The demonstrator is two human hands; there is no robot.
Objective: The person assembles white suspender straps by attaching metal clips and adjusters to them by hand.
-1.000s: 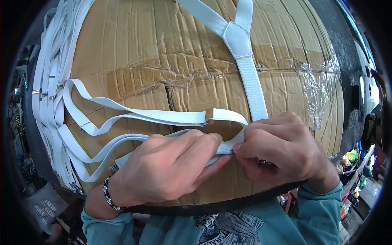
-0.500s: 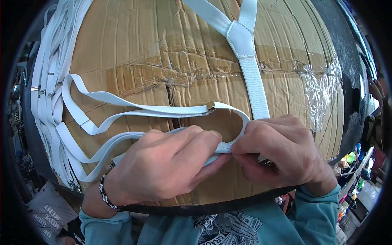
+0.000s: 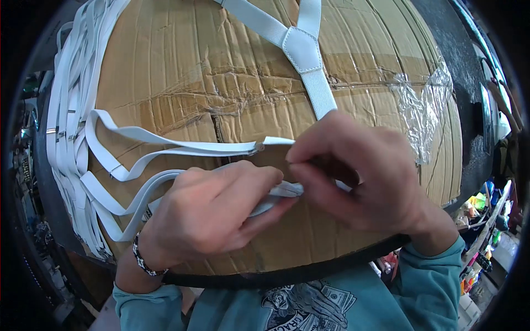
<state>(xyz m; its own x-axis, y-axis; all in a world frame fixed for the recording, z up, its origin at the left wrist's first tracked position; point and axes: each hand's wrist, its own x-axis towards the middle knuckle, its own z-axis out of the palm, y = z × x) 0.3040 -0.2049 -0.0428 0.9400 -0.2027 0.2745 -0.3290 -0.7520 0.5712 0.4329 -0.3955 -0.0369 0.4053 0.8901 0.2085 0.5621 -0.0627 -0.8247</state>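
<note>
White elastic suspenders (image 3: 302, 51) with a stitched Y-shaped back patch lie over the cardboard. Their straps loop to the left. My left hand (image 3: 215, 212) is closed around folded white strap, whose end (image 3: 287, 190) sticks out past the thumb and forefinger. Just to its right, my right hand (image 3: 359, 176) is pinched with thumb and forefinger together at a white strap; the fingers partly hide what they grip. Between the hands and the loops sits a small metal clip (image 3: 259, 147) on the upper strap.
Flattened cardboard (image 3: 182, 71) with brown tape covers the round dark-edged table. A bundle of white straps (image 3: 69, 127) with metal adjusters hangs along the left side. Crumpled clear tape (image 3: 419, 116) sticks to the right of the cardboard. Coloured clutter (image 3: 483, 220) lies beyond the right edge.
My right hand has lifted up and away from the left hand's strap end, opening a gap between them. The Y-shaped patch and strap have shifted left in view.
</note>
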